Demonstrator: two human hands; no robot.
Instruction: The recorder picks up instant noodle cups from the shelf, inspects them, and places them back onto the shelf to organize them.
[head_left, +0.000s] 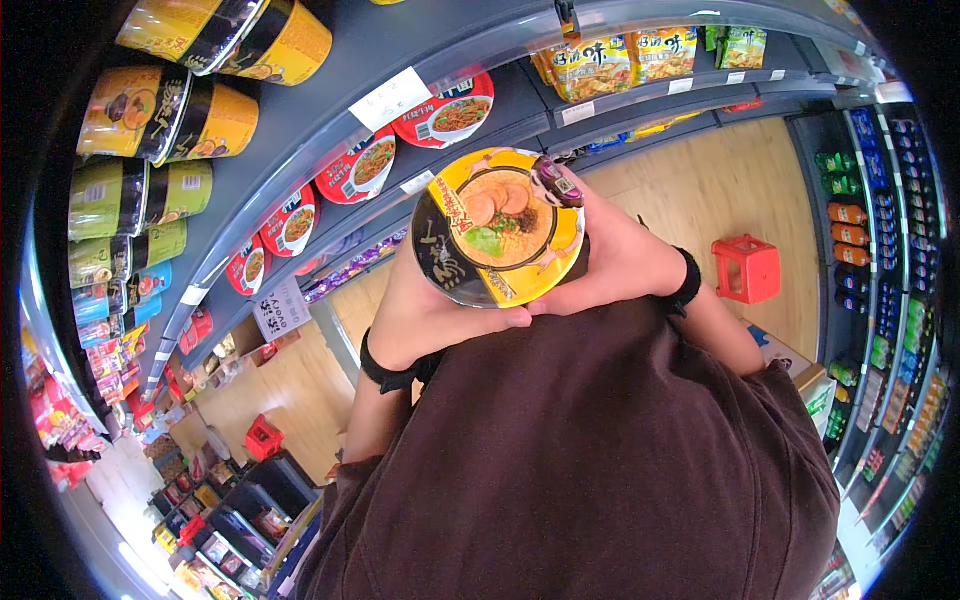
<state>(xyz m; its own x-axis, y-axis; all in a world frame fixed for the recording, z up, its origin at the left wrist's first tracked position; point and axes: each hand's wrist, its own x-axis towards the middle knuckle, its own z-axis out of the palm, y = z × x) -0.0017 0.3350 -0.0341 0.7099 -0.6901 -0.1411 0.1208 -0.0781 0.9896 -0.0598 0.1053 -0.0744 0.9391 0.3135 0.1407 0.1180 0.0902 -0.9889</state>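
Observation:
Both of my hands hold one round cup of instant noodles (499, 229), its yellow and black lid turned up towards me. My left hand (431, 307) grips the lid's left and lower rim, the thumb along the bottom edge. On the opposite side, my right hand (607, 251) clasps the cup, its thumb near the left one. Fingers of both hands are partly hidden beneath the cup. A black band circles each wrist. Just beyond the cup, red-lidded noodle bowls (446, 112) stand on a dark shelf. Stacked yellow and black noodle tubs (169, 112) occupy the shelf above, at the upper left.
A shelf edge (315, 97) with price tags curves close in front. Bagged noodles (592, 67) lie farther along it. A red plastic stool (746, 268) stands on the wooden floor at right, a drinks shelf (870, 247) beyond it. Another red stool (263, 438) is at lower left.

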